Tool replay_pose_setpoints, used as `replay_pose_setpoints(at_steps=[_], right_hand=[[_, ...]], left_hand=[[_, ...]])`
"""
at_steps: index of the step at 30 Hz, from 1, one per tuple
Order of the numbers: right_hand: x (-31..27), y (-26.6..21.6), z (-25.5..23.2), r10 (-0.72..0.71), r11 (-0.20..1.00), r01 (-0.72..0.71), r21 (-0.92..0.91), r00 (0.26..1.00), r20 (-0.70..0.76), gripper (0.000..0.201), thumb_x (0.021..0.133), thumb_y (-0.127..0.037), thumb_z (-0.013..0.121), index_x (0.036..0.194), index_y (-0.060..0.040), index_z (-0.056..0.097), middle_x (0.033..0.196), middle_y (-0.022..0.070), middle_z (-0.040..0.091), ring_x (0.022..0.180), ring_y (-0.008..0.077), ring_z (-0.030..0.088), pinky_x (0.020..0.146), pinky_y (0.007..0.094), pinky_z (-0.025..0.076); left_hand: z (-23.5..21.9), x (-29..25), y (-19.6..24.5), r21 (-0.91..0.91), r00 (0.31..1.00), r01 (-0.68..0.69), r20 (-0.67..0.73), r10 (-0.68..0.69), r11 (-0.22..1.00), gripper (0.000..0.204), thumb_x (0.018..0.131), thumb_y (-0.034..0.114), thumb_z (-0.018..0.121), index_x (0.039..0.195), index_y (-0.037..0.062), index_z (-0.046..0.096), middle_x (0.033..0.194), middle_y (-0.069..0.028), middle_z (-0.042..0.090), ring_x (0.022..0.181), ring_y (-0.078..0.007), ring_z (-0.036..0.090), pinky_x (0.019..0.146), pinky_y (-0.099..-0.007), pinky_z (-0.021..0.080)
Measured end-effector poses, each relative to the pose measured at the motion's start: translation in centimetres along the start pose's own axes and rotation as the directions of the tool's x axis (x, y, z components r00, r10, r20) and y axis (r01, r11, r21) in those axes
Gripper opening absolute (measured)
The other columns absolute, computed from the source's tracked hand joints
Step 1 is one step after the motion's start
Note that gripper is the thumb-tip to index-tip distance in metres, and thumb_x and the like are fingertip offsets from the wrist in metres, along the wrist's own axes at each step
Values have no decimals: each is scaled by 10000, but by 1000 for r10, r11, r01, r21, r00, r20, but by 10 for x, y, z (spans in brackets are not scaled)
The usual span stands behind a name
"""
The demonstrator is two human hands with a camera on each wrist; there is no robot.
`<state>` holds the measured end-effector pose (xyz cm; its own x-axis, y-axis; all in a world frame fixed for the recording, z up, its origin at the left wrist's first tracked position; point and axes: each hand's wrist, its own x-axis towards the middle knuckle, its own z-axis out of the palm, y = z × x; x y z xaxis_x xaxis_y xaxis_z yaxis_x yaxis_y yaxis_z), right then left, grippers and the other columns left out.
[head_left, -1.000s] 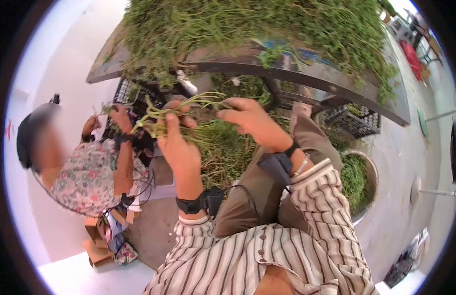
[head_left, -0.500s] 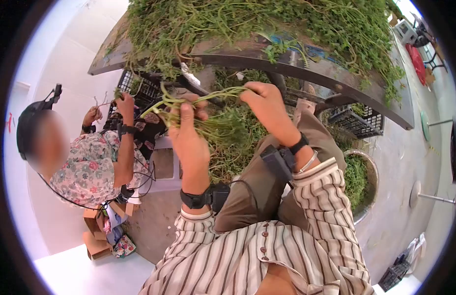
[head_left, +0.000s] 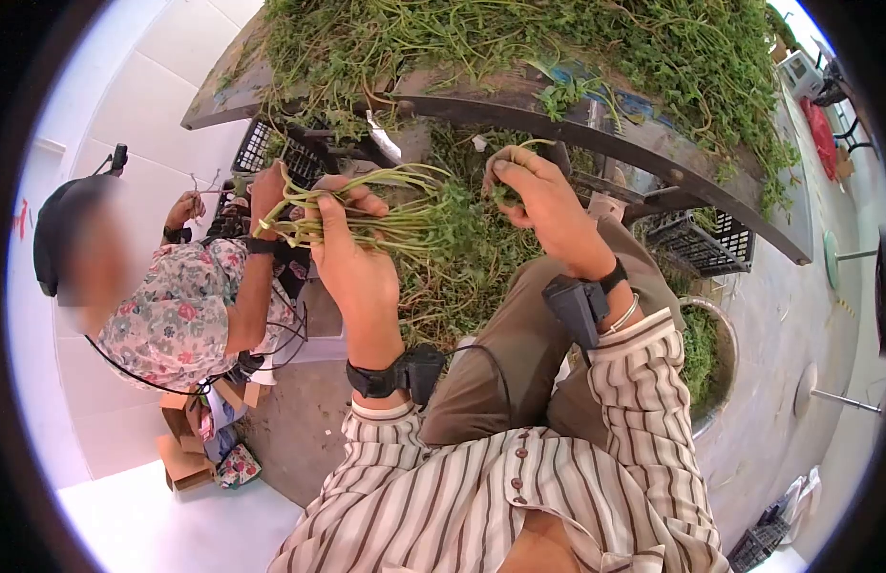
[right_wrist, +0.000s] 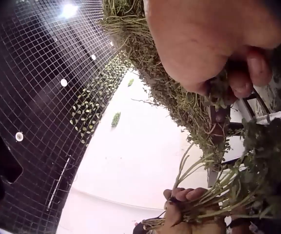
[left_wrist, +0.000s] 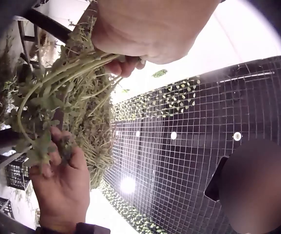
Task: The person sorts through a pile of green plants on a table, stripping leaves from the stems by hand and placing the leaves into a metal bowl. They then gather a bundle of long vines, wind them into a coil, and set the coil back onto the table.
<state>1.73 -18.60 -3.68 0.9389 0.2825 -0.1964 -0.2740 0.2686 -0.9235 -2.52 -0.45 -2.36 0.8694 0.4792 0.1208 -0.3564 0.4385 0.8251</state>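
My left hand (head_left: 355, 272) grips a bunch of long-stemmed leafy greens (head_left: 410, 229), thumb on top. Their cut stem ends poke out to the left and the leafy tops fan out to the right. To the right of the bunch, my right hand (head_left: 548, 205) has its fingers curled around a small leafy sprig (head_left: 505, 194). In the left wrist view that hand (left_wrist: 62, 187) pinches leaves close beside the bunch's tops. The right wrist view shows green bits (right_wrist: 220, 92) at its curled fingertips, with the bunch (right_wrist: 228, 195) below.
A table (head_left: 643, 158) heaped with greens (head_left: 519, 43) stands ahead. More greens (head_left: 433, 296) lie on the floor below. Black crates (head_left: 701, 239) sit under the table, and a round basket (head_left: 734, 353) of greens is at right. Another person (head_left: 171, 306) sits at left.
The right hand first reached into the bunch, then drew a long stem out to the right. Now it is apart from the bunch, fingers curled in. The left hand keeps its hold.
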Motion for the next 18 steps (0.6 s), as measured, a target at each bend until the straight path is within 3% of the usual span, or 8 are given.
replay_pose_setpoints(at_steps=[4,6,7,9,12,14,17,18], right_hand=[[3,7,-1,-13,995,25,-95,992,122,162,846,-193,489,845,-48,562,671,-47,431,535,33,330,471,209,275],[3,6,5,-92,917,141,-372,985,146,194,811,-165,537,919,-11,582,743,1,527,606,77,454,546,238,381],[3,9,7,-94,918,141,-370,985,143,194,811,-165,537,919,-11,582,743,1,527,606,77,454,546,238,381],[4,17,9,-331,826,410,-388,908,256,297,753,-124,593,1014,17,571,839,80,608,741,149,550,690,286,440],[2,20,9,-236,840,356,-410,920,314,384,714,-103,622,1077,7,559,920,136,626,818,194,573,774,302,436],[1,21,11,-261,833,376,-406,914,309,378,707,-91,627,1074,-22,572,913,151,624,798,200,576,757,298,438],[-1,16,12,-210,839,357,-410,909,361,334,716,-107,621,1037,-22,583,875,170,614,759,223,577,722,315,443],[-1,14,11,-135,817,313,-484,920,367,313,718,-120,619,1011,-16,584,849,181,606,735,241,574,697,327,442]], left_hand=[[-1,1,-1,-30,1000,6,4,-6,1000,188,930,217,452,1009,54,501,832,-49,546,709,-141,521,638,-267,417],[-1,1,-1,-38,1000,10,14,-10,999,183,931,212,449,1009,54,500,832,-50,546,701,-139,520,635,-265,418],[0,1,-2,-42,999,17,34,-16,999,178,931,207,448,1006,53,499,829,-50,544,689,-138,516,629,-268,416],[1,-1,-3,-47,998,28,61,-25,999,172,932,201,446,1002,53,497,825,-50,542,678,-137,513,623,-271,414],[1,-2,-3,-154,991,65,129,-45,986,168,934,199,441,993,50,494,815,-54,536,660,-137,504,607,-276,406],[0,-3,-2,-121,968,58,251,-26,991,205,931,227,454,1026,47,482,844,-62,504,671,-145,452,623,-286,368],[3,-5,-1,-108,967,75,250,-46,991,207,930,229,455,1018,45,491,836,-60,507,658,-140,452,611,-272,357],[4,-5,0,-107,967,75,252,-46,991,207,930,229,455,1018,45,491,836,-60,507,658,-140,452,611,-272,357]])
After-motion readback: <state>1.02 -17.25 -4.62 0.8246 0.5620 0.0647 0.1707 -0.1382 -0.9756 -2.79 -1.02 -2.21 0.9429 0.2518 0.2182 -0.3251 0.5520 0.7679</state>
